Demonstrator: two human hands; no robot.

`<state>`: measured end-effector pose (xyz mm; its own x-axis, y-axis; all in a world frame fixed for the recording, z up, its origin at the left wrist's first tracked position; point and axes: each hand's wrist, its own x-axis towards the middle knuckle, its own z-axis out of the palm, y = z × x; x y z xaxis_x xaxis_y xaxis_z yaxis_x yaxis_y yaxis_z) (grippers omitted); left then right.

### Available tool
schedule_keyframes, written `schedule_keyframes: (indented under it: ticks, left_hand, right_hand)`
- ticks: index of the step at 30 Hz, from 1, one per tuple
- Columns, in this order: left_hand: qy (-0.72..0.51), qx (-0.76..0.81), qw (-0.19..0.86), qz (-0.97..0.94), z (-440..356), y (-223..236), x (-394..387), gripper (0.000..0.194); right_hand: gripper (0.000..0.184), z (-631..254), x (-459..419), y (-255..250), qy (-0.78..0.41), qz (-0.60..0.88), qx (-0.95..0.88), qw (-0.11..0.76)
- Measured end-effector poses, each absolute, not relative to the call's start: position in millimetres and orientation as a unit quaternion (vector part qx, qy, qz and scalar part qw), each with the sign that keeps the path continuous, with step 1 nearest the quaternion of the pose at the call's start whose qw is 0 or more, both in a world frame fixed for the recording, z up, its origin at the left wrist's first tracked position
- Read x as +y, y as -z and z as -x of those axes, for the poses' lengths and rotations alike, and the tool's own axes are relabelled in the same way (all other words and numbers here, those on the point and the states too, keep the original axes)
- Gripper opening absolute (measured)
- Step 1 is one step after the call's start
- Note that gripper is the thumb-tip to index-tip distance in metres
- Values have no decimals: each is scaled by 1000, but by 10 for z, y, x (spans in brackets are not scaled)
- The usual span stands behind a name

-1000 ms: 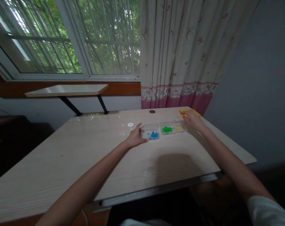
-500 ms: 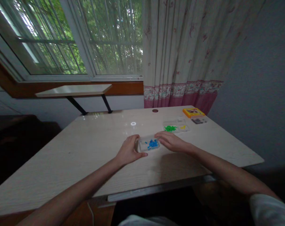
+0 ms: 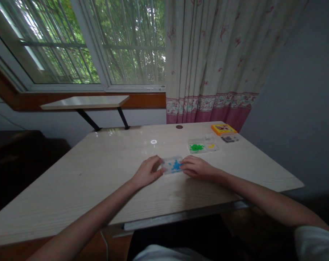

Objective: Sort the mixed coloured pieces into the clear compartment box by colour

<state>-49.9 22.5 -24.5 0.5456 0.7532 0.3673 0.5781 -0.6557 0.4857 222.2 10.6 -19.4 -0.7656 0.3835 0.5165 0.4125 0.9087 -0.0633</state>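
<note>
A small clear plastic box (image 3: 167, 170) with loose blue pieces (image 3: 176, 165) inside lies on the table in front of me. My left hand (image 3: 150, 171) grips its left end, thumb at the near side and fingers at the far side. Around the right end my right hand (image 3: 195, 167) is closed, its fingertips over the edge beside the blue pieces. Just beyond my right hand sits a clear divided tray (image 3: 202, 141), with green pieces (image 3: 196, 147) in one compartment and yellow pieces (image 3: 211, 146) in another.
A yellow box (image 3: 223, 129) and a clear case with dark contents (image 3: 229, 139) stand at the back right of the table (image 3: 99, 188). A raised shelf (image 3: 85, 102) on black legs is at the back left. A curtain (image 3: 208, 65) hangs behind.
My left thumb has drawn back from the box's near side to its left end. My right hand has shifted slightly down and its fingers now reach over the box's right end.
</note>
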Motion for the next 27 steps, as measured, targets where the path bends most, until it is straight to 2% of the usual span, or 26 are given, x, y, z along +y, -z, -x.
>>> schedule_keyframes:
  ticks: [5, 12, 17, 23, 27]
  left_hand:
    - [-272, 387, 161, -866, 475, 151, 203, 28]
    - [-273, 351, 172, -879, 381, 157, 159, 31]
    - [-260, 334, 194, -885, 343, 210, 180, 31]
    - [-252, 347, 199, -881, 132, 217, 346, 30]
    - [-276, 363, 229, -860, -147, 242, 503, 41]
  right_hand:
    - [23, -2089, 172, 82, 34, 217, -946, 240]
    - [27, -2081, 107, -124, 15, 282, -950, 134]
    - [23, -2998, -151, -78, -18, 387, -912, 136]
    - [32, -4470, -250, 140, -13, 558, -819, 132]
    - [30, -4907, -32, 171, 13, 604, -786, 131]
